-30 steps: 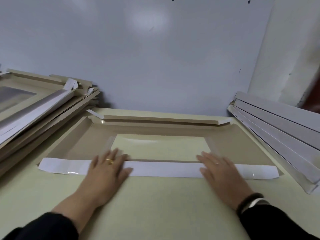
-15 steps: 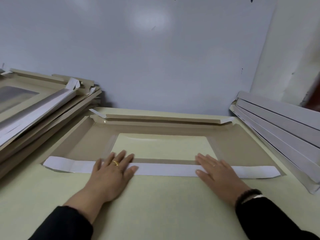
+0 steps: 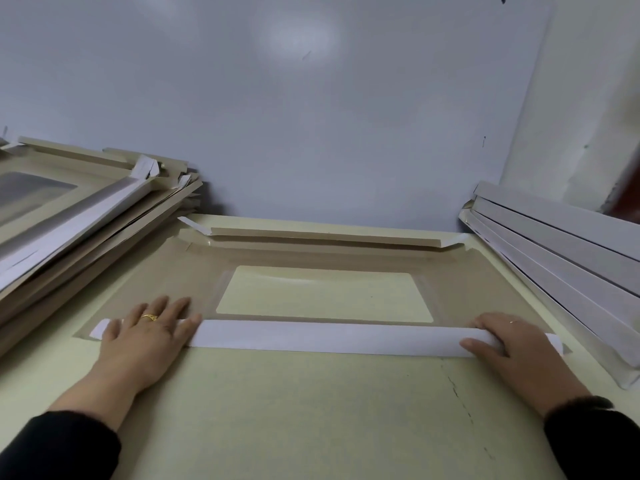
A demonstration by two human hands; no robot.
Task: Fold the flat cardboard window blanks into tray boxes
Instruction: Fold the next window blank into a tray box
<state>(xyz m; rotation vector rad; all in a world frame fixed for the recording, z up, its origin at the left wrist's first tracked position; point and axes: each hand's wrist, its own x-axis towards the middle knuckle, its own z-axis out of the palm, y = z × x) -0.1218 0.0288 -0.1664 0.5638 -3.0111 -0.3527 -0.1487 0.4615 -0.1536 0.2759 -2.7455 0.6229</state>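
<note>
Head: left hand (image 3: 147, 336) flat, right hand (image 3: 509, 344) gripping flap (image 3: 329, 337).

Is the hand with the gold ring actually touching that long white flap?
Touching. The head view shows the left hand lying flat across the near white flap of the cardboard blank, palm and straight fingers covering its left end with no gap.

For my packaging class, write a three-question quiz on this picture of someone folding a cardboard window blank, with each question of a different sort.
1. True or false: both hands touch the long white near flap of the flat tan cardboard window blank.
2. Which hand wears the gold ring? A left hand B right hand
3. Fill in: the slanted pile of tan folded trays lies on the person's ____ side.

Key: 1 true; 2 A; 3 left.
</note>
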